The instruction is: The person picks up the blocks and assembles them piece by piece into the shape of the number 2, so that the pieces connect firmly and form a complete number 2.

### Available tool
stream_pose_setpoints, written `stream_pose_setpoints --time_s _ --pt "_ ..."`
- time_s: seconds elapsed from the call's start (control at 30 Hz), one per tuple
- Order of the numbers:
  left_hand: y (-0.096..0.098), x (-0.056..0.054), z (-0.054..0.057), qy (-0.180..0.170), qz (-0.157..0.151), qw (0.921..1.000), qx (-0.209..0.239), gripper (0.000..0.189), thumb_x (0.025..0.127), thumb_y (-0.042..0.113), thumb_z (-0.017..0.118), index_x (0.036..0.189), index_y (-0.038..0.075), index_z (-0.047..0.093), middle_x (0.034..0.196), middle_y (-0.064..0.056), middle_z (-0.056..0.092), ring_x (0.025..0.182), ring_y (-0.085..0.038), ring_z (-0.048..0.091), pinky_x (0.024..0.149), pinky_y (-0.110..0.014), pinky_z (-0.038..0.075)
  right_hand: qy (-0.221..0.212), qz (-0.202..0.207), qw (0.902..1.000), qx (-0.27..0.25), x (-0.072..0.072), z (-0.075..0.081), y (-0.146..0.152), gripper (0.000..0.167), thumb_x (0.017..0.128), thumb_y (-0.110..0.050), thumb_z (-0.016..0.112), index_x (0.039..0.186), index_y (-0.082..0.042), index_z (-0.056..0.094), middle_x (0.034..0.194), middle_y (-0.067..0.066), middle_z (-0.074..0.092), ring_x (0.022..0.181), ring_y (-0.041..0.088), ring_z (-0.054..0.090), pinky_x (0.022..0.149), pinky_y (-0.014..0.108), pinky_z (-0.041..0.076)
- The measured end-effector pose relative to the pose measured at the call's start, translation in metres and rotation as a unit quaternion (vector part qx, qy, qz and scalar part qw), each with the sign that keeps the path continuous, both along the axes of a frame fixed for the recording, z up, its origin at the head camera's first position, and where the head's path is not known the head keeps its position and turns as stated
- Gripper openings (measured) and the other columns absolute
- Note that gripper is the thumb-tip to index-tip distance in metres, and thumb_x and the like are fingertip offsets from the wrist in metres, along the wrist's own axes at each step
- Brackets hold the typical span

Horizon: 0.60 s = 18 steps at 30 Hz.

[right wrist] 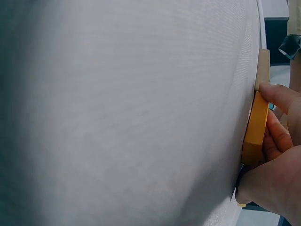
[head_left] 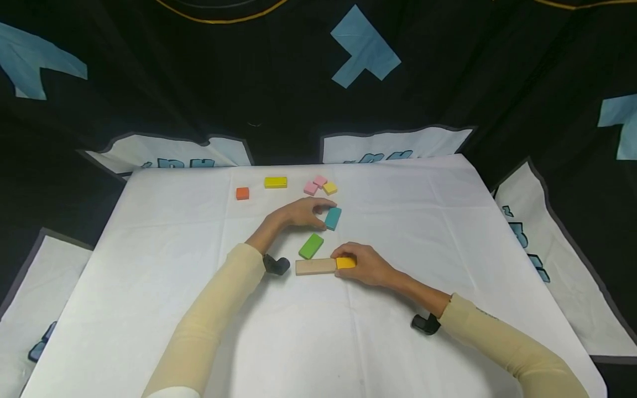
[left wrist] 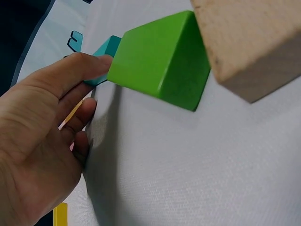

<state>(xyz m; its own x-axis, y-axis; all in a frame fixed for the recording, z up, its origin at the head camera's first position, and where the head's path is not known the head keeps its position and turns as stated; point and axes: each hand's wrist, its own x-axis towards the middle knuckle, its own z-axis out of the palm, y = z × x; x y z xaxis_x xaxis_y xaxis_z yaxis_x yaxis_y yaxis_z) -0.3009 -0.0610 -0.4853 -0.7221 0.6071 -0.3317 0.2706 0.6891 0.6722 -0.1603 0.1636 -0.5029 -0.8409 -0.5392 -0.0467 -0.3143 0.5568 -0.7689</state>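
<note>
My left hand (head_left: 304,212) pinches a teal block (head_left: 333,219), thumb at its near end and fingers at its far end. In the left wrist view the teal block (left wrist: 113,46) is partly hidden behind the thumb and a green block (left wrist: 150,56). That green block (head_left: 311,246) lies on the table, close to the far edge of a plain wooden block (head_left: 316,267). My right hand (head_left: 369,265) grips a yellow-orange block (head_left: 345,262) between thumb and fingers. Its left end meets the wooden block's right end, in line with it; the right wrist view shows this yellow-orange block (right wrist: 256,127) lying flat.
Toward the back of the white-covered table (head_left: 164,249) lie an orange block (head_left: 242,193), a long yellow block (head_left: 276,182), two pink blocks (head_left: 311,188) and a small yellow one (head_left: 330,188). A black curtain (head_left: 278,99) hangs beyond the far edge.
</note>
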Motion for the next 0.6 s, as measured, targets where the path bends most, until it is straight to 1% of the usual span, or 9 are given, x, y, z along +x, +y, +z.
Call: stream_pose_setpoints --time_s 0.23,0.37,0.6 --pt "-0.005 0.004 0.004 -0.002 0.002 1.0000 0.005 0.062 0.087 0.027 0.078 0.144 0.029 0.054 0.142 -0.006 0.052 0.122 -0.024 0.048 0.107 -0.051 0.036 -0.003 0.004 1.0000 -0.002 0.000 0.001 0.000 0.033 0.086 -0.015 0.080 0.117 -0.014 0.069 0.106 -0.004 0.065 0.095 0.017 0.055 0.090 0.035 0.047" --pt "-0.011 0.005 0.003 0.002 0.004 1.0000 0.005 0.063 0.086 0.026 0.079 0.144 0.029 0.054 0.137 -0.005 0.055 0.117 -0.024 0.049 0.104 -0.049 0.039 0.000 0.005 1.0000 -0.003 0.000 0.000 0.001 0.032 0.086 -0.017 0.080 0.117 -0.014 0.069 0.106 -0.005 0.065 0.095 0.016 0.055 0.090 0.035 0.047" --pt "-0.017 0.006 0.004 -0.003 0.008 1.0000 0.005 0.063 0.084 0.028 0.080 0.143 0.028 0.055 0.128 -0.004 0.058 0.113 -0.024 0.050 0.102 -0.049 0.040 0.001 0.002 1.0000 -0.003 -0.001 -0.001 0.000 0.032 0.086 -0.017 0.080 0.116 -0.015 0.069 0.105 -0.005 0.064 0.094 0.016 0.055 0.089 0.037 0.047"
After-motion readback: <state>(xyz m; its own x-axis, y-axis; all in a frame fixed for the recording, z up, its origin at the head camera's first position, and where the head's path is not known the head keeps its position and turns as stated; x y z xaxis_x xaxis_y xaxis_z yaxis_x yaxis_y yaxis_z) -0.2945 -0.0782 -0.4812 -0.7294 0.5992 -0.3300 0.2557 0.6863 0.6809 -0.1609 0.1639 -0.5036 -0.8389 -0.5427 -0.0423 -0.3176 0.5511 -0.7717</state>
